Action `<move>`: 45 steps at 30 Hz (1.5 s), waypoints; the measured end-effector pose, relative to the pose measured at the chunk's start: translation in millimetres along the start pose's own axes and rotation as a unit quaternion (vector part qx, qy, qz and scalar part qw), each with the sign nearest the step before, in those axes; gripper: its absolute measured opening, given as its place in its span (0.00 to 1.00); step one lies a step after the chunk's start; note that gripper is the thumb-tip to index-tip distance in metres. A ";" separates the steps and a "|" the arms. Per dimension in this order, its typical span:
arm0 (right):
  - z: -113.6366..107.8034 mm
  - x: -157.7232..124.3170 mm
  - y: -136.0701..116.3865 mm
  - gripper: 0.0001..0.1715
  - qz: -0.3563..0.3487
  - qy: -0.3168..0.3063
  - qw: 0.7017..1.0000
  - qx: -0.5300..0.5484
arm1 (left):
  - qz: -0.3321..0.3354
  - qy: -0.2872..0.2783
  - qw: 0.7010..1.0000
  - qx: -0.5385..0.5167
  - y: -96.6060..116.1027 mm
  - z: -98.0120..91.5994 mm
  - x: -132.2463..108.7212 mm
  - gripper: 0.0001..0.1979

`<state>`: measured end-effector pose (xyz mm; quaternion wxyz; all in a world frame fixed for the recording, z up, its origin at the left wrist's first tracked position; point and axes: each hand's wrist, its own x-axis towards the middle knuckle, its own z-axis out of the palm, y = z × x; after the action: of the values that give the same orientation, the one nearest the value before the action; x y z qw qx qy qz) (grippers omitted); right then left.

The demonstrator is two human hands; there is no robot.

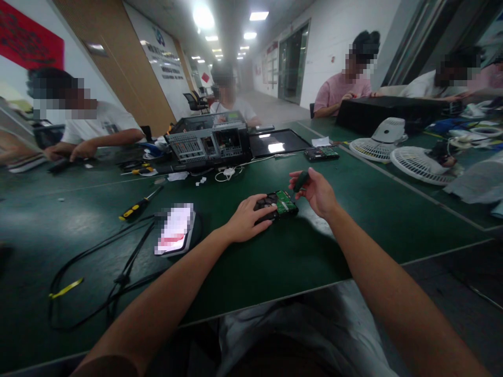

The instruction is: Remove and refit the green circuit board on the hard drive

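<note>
A black hard drive (281,204) with a green circuit board facing up lies on the dark green table (275,262) in front of me. My left hand (247,219) rests on its left side, fingers bent over the casing and pressing it down. My right hand (316,191) hovers just right of the drive, closed around the dark green handle of a small screwdriver (301,181). The tool's tip points down toward the circuit board.
A phone (175,229) and black cables (113,267) lie to my left, with a yellow-black screwdriver (139,205) beyond. An open computer case (210,141), a second drive (321,153) and white fan parts (416,159) sit farther back. Several other people work around the tables.
</note>
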<state>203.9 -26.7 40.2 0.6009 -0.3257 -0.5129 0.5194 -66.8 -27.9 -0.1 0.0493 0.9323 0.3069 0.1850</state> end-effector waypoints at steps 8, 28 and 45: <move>-1.0 0.5 1.3 0.19 -0.008 0.015 1.000 0.000 | 0.000 0.001 1.000 -0.005 -0.2 0.3 0.3 0.26; 1.8 -2.7 -11.0 0.27 0.005 -0.002 1.000 0.018 | -0.004 -0.006 1.000 -0.007 1.2 -1.4 0.1 0.27; 0.3 -3.5 -8.9 0.13 -0.027 0.006 0.999 -0.026 | -0.002 -0.003 1.000 -0.004 0.2 -0.7 -0.1 0.26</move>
<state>206.4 -32.4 47.6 0.6090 -0.3302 -0.5314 0.4876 -67.0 -28.2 0.6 0.0543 0.9321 0.3078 0.1829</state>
